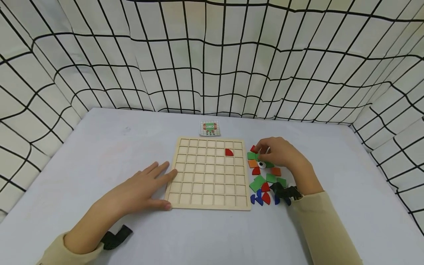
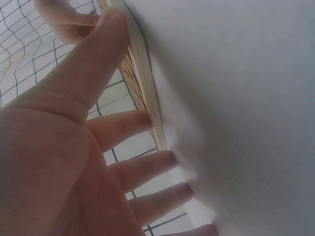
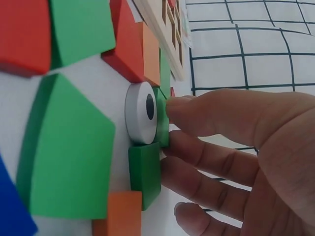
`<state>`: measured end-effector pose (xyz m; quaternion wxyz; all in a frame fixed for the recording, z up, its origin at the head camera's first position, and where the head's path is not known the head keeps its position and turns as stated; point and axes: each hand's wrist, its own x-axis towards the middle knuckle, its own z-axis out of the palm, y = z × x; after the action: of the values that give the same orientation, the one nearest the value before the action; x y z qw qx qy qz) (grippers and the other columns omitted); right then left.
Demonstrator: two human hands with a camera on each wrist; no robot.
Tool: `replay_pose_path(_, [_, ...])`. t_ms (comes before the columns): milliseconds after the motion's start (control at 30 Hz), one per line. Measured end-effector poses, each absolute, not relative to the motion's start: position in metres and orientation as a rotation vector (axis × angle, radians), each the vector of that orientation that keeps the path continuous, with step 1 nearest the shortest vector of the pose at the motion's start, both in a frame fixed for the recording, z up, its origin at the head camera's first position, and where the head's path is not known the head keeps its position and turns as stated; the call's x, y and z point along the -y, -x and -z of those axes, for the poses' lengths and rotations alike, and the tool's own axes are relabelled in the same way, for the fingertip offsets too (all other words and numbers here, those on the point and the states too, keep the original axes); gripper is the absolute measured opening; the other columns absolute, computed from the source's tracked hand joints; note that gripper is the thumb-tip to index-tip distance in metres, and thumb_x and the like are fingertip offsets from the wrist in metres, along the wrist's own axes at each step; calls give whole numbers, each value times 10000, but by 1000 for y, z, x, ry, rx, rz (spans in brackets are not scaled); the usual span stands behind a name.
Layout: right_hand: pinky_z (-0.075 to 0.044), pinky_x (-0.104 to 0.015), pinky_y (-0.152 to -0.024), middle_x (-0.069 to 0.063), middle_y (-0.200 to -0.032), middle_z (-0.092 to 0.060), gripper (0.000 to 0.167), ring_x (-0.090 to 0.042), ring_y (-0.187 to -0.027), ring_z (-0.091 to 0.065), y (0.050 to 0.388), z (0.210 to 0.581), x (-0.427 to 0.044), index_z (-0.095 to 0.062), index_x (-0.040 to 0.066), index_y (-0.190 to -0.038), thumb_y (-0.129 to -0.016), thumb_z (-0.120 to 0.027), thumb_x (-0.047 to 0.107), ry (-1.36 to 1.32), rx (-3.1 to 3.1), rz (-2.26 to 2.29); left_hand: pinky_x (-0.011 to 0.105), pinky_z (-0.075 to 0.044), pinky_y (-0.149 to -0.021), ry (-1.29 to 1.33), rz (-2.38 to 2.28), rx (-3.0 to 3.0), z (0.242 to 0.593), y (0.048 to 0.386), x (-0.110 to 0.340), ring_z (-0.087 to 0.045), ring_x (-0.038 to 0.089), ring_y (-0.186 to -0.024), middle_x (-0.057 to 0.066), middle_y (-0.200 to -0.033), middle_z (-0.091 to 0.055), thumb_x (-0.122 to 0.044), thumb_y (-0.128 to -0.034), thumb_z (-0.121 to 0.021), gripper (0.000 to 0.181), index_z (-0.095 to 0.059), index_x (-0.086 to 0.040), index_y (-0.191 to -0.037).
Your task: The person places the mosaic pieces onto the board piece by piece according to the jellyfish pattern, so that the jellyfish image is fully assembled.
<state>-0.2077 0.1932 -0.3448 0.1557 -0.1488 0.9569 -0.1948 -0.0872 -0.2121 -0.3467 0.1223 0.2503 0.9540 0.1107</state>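
A wooden grid board (image 1: 205,177) lies flat, with one red quarter-round piece (image 1: 229,152) in a cell near its upper right. My left hand (image 1: 137,193) is spread at the board's left side, its thumb by the bottom left corner and a fingertip on the left edge; the left wrist view shows the fingers (image 2: 133,172) along the board's edge (image 2: 142,73). Over the loose pieces right of the board, my right hand (image 1: 278,151) has thumb and fingers curled round a green piece (image 3: 162,118), beside a white round piece with a black oval (image 3: 141,113).
A small printed card (image 1: 209,128) lies behind the board. Red, orange, blue and green pieces (image 1: 257,183) are scattered along the board's right side, some near the right wrist's black strap (image 1: 285,191). White walls with a black grid (image 1: 212,55) surround the white table (image 1: 109,147).
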Motion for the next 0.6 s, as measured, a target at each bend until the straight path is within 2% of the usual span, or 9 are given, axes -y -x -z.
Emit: replay_pose_path(600, [-503,-338,-761,-51,-937,-606,180,-238,-924,-543,210,349,-193,-691,147,-1052,-885,-758,153,415,-2716,622,752,-323,-1003,-731,-306,-2788,345,86,210,-267,508,-1446,216,-1599,-302,-640,-810,-696,919,-411,-148,-1533])
